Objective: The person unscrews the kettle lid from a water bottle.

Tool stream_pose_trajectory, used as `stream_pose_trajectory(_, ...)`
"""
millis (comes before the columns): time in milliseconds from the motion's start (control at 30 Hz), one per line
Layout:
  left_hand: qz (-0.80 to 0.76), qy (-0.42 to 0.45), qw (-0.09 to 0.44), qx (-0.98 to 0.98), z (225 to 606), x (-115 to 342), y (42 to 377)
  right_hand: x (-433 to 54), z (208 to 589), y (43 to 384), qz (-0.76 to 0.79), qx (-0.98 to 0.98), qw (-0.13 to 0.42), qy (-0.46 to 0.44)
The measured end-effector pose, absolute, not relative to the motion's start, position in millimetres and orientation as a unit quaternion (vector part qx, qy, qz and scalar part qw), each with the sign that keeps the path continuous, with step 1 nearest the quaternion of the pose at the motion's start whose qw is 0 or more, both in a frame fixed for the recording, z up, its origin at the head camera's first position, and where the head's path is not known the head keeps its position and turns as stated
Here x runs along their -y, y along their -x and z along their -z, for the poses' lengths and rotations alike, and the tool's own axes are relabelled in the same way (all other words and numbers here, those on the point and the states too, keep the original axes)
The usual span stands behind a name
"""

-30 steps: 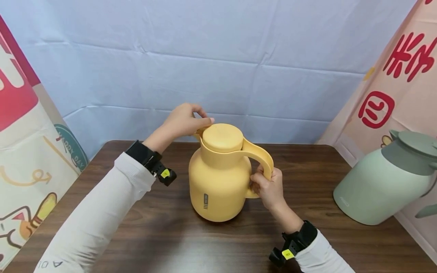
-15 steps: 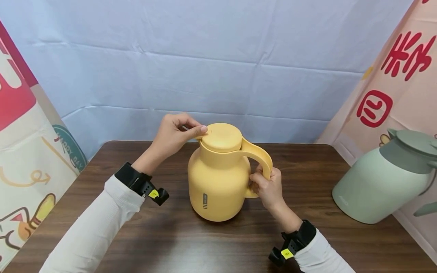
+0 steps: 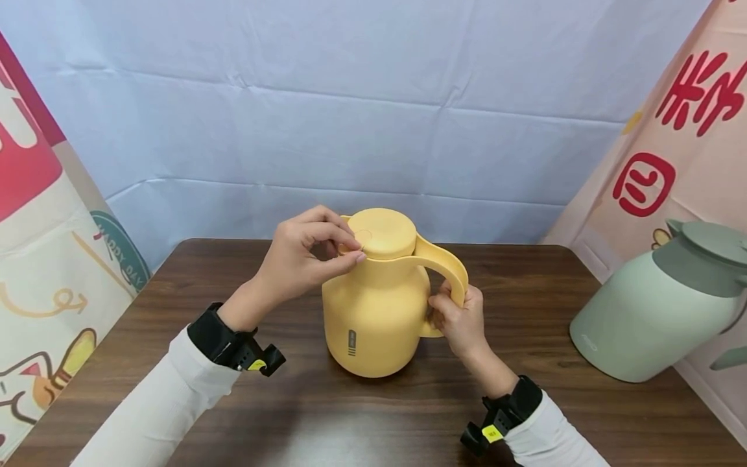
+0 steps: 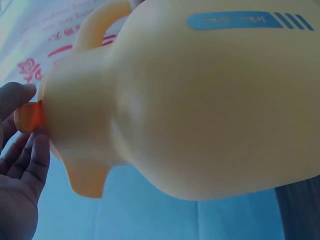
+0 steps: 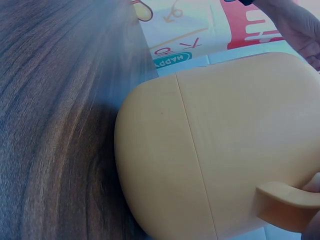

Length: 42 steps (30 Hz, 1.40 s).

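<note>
A rounded yellow jug (image 3: 373,314) with illegible label (image 3: 352,342) is gripped by handle (image 3: 448,266) (right hand (image 3: 461,321)) and lid tab (image 4: 31,117) (left hand (image 3: 300,256)), "HAPPY DAY" being printed on the left backdrop (image 3: 47,259).

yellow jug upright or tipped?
Upright: the yellow jug stands base-down on the wooden table, its lid facing up in the head view.

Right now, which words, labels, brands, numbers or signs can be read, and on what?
"HAPPY DAY": teal badge, left banner.
White lettering, left banner: cut off.
Red characters, right banner: unsure; one resembles "米".
Yellow jug, label: too blurred.
Green jug, logo: too small.
Wrist tags: too small.
</note>
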<state>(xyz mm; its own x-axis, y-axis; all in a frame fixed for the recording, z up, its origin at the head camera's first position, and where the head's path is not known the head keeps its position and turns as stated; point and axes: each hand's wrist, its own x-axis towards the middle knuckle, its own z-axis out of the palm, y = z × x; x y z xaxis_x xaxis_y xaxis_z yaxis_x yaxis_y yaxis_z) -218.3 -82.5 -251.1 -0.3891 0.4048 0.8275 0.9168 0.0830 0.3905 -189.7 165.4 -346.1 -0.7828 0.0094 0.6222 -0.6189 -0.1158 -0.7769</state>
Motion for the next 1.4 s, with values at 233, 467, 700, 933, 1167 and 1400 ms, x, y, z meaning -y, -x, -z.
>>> stream_pose_trajectory(233, 0.438, 0.546, 0.286, 0.654, 246, 72, 212, -165, 345, 189, -0.709, 0.626, 0.218, -0.239)
stream_pose_trajectory(467, 0.376, 0.569, 0.317, 0.659, 242, 61, 206, -165, 346, 189, -0.711, 0.625, 0.217, -0.237)
stream_pose_trajectory(700, 0.343, 0.567, 0.34, 0.668, 241, 50, 203, -165, 345, 189, -0.712, 0.625, 0.215, -0.236)
stream_pose_trajectory(933, 0.327, 0.555, 0.354, 0.678, 241, 43, 202, -164, 344, 189, -0.707, 0.632, 0.221, -0.228)
stream_pose_trajectory(1167, 0.296, 0.552, 0.363, 0.689, 240, 39, 200, -164, 344, 188, -0.707, 0.633, 0.22, -0.226)
stream_pose_trajectory(1400, 0.289, 0.556, 0.351, 0.696, 236, 41, 199, -164, 344, 188, -0.709, 0.632, 0.218, -0.226)
